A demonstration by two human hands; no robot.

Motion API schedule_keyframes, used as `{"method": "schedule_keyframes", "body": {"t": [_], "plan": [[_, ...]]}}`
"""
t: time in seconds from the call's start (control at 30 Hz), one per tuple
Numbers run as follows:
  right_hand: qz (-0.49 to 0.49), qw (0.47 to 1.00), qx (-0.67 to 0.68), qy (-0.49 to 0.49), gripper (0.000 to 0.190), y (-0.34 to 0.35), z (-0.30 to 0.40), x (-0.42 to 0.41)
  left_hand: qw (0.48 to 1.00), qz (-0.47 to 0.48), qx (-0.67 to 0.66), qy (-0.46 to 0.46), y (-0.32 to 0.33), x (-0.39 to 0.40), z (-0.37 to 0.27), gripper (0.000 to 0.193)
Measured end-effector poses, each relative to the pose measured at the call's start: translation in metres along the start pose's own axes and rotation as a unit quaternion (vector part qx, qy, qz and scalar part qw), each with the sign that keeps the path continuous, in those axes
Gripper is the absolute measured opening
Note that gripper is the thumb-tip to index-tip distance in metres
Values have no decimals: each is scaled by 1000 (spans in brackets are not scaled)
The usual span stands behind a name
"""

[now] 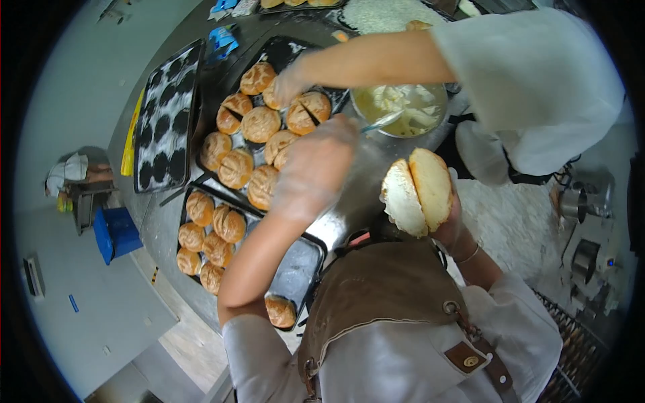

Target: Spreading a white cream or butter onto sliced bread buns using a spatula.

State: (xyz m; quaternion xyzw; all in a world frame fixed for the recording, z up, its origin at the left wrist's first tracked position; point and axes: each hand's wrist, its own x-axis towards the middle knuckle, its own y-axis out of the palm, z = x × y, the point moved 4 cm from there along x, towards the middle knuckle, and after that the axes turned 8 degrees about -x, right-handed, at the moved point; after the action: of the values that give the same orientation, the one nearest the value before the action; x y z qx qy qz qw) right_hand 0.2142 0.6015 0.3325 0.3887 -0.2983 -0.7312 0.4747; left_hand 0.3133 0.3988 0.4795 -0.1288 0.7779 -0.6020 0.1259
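Note:
My left hand [317, 169], in a clear plastic glove, grips the teal handle of a metal spreader or spoon [388, 120]. Its blade reaches over a metal bowl of pale cream [410, 108]. In my gloved right hand [451, 224] rests a round bun [432, 189], split and spread apart. One cut face is coated in white cream, the other shows bare crumb. Left of the bowl, a black tray holds golden buns [260, 124], some with a cut across the top. My left hand hides part of that tray.
A co-worker's gloved hand [292, 83] reaches across to the buns. Nearer me is a second tray of buns [217, 249], beside a metal tray [297, 272] with one bun. A white-dusted black tray [169, 118] leans at the table's left. Blue packaging [222, 41] lies behind.

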Motion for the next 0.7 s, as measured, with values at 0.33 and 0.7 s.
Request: {"method": "schedule_keyframes", "body": {"t": [0.33,0.7], "plan": [[-93,990,29,-98,52,-33,-4,-28,989,140,-26,42,135,190,-16,20],[-66,987,147,-15,75,-27,8,-7,965,121,-230,43,116,111,30,24]]}}
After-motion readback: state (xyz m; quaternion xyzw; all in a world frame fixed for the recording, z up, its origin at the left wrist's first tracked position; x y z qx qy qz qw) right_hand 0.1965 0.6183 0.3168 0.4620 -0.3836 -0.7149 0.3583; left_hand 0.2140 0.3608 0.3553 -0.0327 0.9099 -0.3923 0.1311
